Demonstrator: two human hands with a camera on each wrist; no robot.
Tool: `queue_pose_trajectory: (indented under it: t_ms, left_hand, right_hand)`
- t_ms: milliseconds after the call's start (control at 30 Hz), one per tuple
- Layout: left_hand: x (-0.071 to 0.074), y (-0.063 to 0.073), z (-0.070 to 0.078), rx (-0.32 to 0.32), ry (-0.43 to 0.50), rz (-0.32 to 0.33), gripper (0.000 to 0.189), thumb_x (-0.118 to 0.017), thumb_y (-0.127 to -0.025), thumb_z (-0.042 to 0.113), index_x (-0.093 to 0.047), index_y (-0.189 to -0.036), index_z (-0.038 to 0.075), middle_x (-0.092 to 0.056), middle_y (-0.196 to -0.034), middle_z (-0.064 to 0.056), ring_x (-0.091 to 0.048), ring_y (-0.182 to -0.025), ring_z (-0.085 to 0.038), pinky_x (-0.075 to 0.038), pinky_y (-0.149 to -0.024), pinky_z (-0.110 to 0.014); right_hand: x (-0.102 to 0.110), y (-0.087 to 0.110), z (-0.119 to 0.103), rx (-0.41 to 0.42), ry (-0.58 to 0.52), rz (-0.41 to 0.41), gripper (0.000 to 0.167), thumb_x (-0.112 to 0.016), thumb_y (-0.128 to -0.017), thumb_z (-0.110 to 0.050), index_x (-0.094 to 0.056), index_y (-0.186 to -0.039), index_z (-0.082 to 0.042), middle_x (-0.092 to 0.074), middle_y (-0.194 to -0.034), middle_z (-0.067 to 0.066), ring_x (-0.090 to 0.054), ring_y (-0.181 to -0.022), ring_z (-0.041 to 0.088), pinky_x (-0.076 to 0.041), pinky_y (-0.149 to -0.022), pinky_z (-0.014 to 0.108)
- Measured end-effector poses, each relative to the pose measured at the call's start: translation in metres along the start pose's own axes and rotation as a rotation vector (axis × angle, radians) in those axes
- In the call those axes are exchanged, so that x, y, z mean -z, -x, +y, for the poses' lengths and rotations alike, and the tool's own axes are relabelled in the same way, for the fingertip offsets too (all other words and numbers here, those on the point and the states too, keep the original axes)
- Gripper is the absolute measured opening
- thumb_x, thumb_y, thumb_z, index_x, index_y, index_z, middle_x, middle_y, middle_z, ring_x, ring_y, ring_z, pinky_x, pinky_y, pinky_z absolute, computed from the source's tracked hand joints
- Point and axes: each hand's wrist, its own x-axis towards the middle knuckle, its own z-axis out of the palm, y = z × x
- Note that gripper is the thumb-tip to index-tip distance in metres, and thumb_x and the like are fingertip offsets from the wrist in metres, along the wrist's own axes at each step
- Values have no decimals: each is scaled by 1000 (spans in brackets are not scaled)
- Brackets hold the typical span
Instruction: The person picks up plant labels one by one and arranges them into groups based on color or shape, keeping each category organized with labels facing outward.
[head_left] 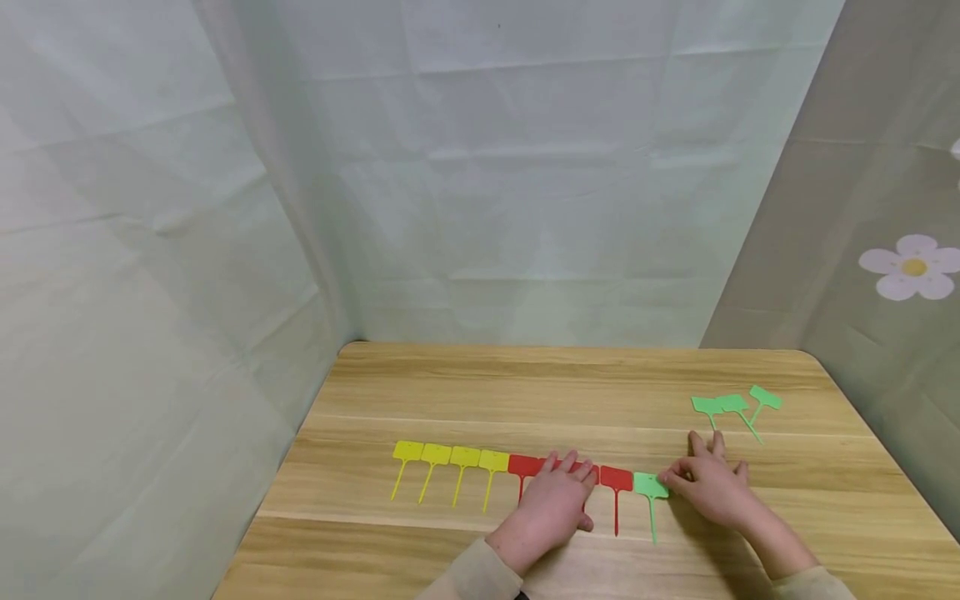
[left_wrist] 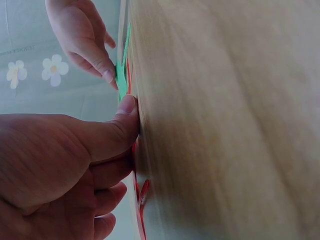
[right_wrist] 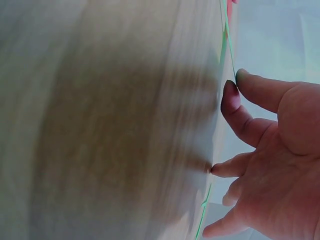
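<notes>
My right hand (head_left: 712,487) pinches the right edge of a green tag (head_left: 651,485) between thumb and forefinger. The tag is a flat rectangle with a thin stem pointing toward me, at the right end of a row. In the right wrist view its thin edge (right_wrist: 229,42) runs up to the fingertips, while the other fingers spread out. My left hand (head_left: 551,504) rests on the row with its fingers extended, partly hiding the red tags beneath. One red tag (head_left: 617,478) shows whole between the hand and the green tag.
Several yellow tags (head_left: 465,457) lie edge to edge at the row's left end, stems toward me. Three loose green tags (head_left: 732,403) lie beyond my right hand, partly overlapping. The wooden table (head_left: 525,387) has pale curtains (head_left: 525,208) behind and at its sides.
</notes>
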Motion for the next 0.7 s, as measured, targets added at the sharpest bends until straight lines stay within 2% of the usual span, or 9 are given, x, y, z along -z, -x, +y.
queue_pose_trajectory:
  t_ms: [700]
  left_hand:
    - [0,1,-1,-6,-6,13,75,-81,-91,52,-56,-158,30,-49,-163,15,-34,-157,-12,-25,-129,-37]
  right_hand:
    - [1,1,3,3,19,3,22,-71,-103,-37,-77,-92,-19,-13,-158,54,10,-145,77,4,-95,99]
